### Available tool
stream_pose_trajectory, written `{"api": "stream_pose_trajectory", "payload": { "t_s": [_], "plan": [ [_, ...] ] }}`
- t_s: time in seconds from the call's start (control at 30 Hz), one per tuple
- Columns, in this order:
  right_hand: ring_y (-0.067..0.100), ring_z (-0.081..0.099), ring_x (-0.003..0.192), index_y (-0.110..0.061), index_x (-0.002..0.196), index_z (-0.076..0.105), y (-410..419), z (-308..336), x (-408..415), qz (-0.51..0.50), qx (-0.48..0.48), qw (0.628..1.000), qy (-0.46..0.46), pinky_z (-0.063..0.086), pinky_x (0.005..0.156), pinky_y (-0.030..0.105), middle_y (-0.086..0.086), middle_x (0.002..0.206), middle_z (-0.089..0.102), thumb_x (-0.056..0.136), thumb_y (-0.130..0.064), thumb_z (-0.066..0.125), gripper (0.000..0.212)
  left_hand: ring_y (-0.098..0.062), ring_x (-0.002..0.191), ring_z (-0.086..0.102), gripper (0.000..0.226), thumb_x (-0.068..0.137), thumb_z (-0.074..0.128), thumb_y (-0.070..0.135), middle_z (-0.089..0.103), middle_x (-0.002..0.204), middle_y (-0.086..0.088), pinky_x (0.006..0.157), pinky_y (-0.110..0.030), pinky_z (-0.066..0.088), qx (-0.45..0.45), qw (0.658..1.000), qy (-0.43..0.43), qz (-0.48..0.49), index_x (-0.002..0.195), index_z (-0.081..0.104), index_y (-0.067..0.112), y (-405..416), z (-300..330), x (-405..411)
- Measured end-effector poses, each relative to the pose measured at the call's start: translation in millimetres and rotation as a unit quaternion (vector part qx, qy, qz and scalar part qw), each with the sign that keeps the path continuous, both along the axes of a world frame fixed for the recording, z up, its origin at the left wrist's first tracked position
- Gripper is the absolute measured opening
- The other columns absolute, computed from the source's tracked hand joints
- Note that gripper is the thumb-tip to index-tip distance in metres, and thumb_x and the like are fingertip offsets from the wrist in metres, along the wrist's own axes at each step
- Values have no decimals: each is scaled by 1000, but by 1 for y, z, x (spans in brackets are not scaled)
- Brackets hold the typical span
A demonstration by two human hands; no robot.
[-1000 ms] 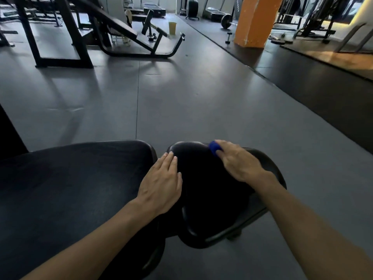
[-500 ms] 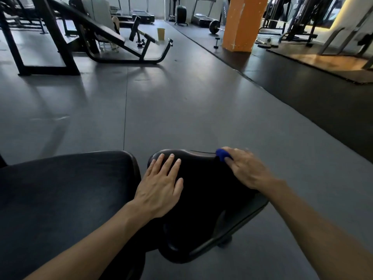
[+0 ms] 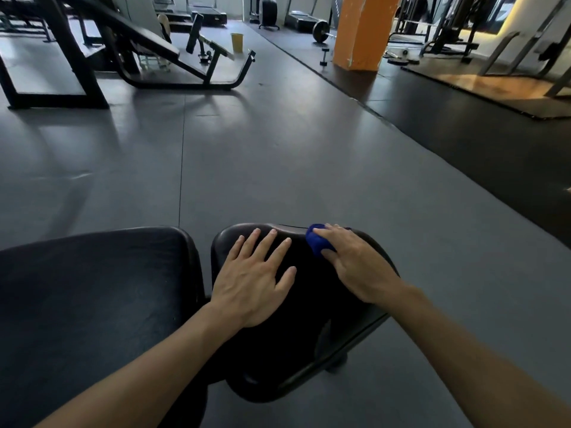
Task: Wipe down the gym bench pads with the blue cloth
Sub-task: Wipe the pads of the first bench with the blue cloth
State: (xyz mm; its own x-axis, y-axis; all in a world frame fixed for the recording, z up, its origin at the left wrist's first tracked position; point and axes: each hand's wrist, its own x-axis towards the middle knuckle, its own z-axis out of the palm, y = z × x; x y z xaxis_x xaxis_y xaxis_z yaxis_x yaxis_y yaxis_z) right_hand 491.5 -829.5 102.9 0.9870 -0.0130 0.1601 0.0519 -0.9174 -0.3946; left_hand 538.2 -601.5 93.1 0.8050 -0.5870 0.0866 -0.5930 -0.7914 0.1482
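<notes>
Two black bench pads fill the bottom of the head view: a long back pad (image 3: 92, 304) on the left and a smaller seat pad (image 3: 309, 319) to its right. My left hand (image 3: 251, 279) lies flat on the seat pad with fingers spread. My right hand (image 3: 355, 267) holds a bunched blue cloth (image 3: 316, 242) against the seat pad's far right edge, fingers curled over it. Most of the cloth is hidden under that hand.
Grey rubber floor (image 3: 278, 165) stretches ahead. A black incline bench frame (image 3: 173, 63) stands far left, with a yellow cup (image 3: 237, 42) beyond it. An orange pillar (image 3: 361, 29) rises at the back right, a small dumbbell (image 3: 323, 56) beside it.
My left hand has slid from the gap between the pads onto the seat pad and spread its fingers. My right hand keeps the cloth at the seat's far edge.
</notes>
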Motion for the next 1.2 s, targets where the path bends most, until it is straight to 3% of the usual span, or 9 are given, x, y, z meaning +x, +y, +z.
{"api": "stream_pose_trajectory", "payload": {
  "t_s": [0.13,0.23,0.43,0.53,0.6,0.67,0.83,1.03,1.2],
  "plan": [
    [32,61,115,-14,132,58,-15,6,-15,-77,7,996,-47,46,94,35,11,126,65,96,-14,64,36,-19,158,1,77,91,4,66,11,171,7,128,-43,1,-5,1000,-11,7,162,18,38,-1,1,-1],
    [38,60,83,-9,108,55,2,14,-11,-165,-46,981,-91,36,65,32,15,92,64,90,-14,69,23,-19,158,2,78,91,5,67,12,171,7,128,-44,1,-11,1000,-5,6,161,19,37,0,2,-2],
    [25,51,75,-8,112,54,42,21,-37,-238,-60,969,-25,40,67,28,13,100,50,96,-47,57,42,-19,158,-1,81,89,1,67,10,171,6,128,-43,-1,-17,1000,4,6,162,18,36,0,3,-4],
    [29,55,96,-12,124,60,23,33,-42,-239,-109,964,-48,43,74,31,12,111,51,94,-50,58,49,-18,158,-2,78,92,4,67,10,171,6,128,-43,-1,-16,1000,2,5,162,17,35,1,2,-3],
    [34,47,126,-24,145,48,11,35,-35,-185,-115,976,-29,47,97,41,14,138,46,95,-54,54,58,-18,158,-2,77,92,5,66,10,171,5,128,-43,-2,-16,1000,2,6,162,17,35,1,1,-3],
    [34,22,148,-39,155,28,10,23,-26,-112,-99,987,60,24,121,47,8,163,23,98,-62,35,62,-19,158,-2,78,92,3,66,9,171,5,128,-43,-2,-15,1000,2,6,162,16,35,2,1,-3],
    [25,4,155,-31,160,-7,26,-1,-42,-106,-101,987,65,6,127,43,-3,169,2,106,-48,21,64,-21,158,-4,76,94,2,65,6,172,3,128,-44,-3,-19,1000,1,0,163,12,34,3,-2,-2],
    [28,28,149,-13,154,30,7,-9,-11,-140,-59,988,34,21,123,43,7,162,31,105,-42,33,58,-22,158,-8,69,102,12,62,2,172,2,127,-46,-5,-10,1000,1,-14,163,7,32,2,-2,0],
    [29,56,116,-22,106,59,-13,0,75,-170,-72,973,141,43,96,41,4,120,62,100,-44,28,38,-22,158,-8,69,102,14,62,2,172,2,127,-45,-6,-13,1000,0,-8,163,9,32,2,0,-2]
  ]
}}
